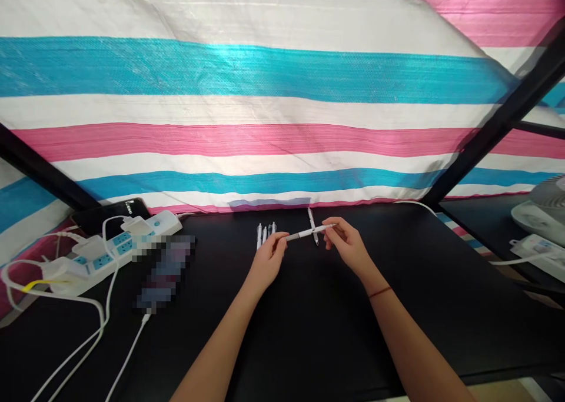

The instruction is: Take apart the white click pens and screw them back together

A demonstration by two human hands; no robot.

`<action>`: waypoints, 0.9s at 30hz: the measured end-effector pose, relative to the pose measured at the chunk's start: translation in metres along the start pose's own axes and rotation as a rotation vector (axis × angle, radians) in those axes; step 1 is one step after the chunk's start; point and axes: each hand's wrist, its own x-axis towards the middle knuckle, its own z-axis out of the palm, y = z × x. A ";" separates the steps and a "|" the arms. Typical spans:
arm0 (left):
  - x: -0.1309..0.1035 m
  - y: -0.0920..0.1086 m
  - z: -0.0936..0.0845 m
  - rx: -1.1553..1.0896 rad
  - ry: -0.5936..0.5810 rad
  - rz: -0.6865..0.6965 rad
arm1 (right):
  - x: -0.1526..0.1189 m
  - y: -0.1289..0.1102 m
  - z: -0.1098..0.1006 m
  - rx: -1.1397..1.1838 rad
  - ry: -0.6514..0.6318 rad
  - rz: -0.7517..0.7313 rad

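Note:
Between my two hands a white pen (304, 233) with a grey grip section is held nearly level above the black table. My left hand (271, 255) pinches its grey end. At the other end, the fingers of my right hand (345, 242) close on the white part, near the clip. Behind the held pen, another white pen (311, 216) lies on the table, pointing away from me and partly covered. Several more white pens (264, 235) lie side by side just beyond my left hand, which hides their near ends.
A white power strip (170, 221) with plugs and cables stands at the left, a dark boxy device (141, 206) behind it. A blurred phone (165, 272) lies charging on the black table (309, 331). Striped sheeting (282, 113) hangs behind. At right are a fan (547, 199) and another power strip (541, 252).

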 end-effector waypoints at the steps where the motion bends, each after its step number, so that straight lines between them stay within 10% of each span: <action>1: 0.001 -0.001 -0.001 -0.012 0.029 0.003 | 0.001 0.001 0.000 0.027 0.023 0.015; 27: 0.005 -0.006 -0.004 -0.101 0.097 -0.009 | 0.009 0.018 -0.017 -0.101 0.164 0.113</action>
